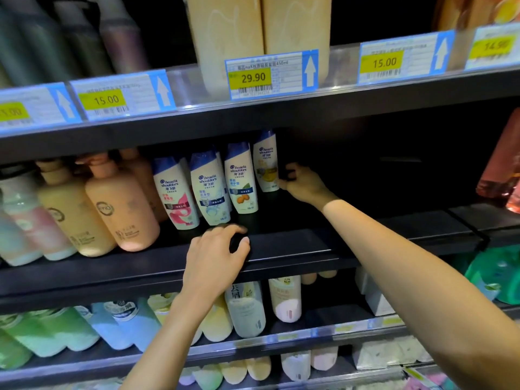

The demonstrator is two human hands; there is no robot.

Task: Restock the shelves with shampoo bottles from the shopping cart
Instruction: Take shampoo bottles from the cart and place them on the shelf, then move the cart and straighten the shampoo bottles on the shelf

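Right hand [301,182], ending the near forearm, grips the shampoo bottle [266,161] standing deep on the middle shelf [295,246]. Left hand [216,249] curls over that shelf's front lip; whether it holds anything, I cannot tell. Three sister bottles [209,187] stand beside it on that shelf; its right stretch looks unfilled, so much seems left

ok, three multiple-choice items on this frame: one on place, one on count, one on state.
1. The right hand touches which one? A pink-label bottle B blue-label bottle C yellow-label bottle
2. Head & Shoulders bottles with labels facing out? A two B four C seven
3. Those bottles are: A lying flat B standing C stacked

C: its fingers meet the yellow-label bottle's side.
B: four labels show in a row.
B: all stand cap-up on the middle shelf.
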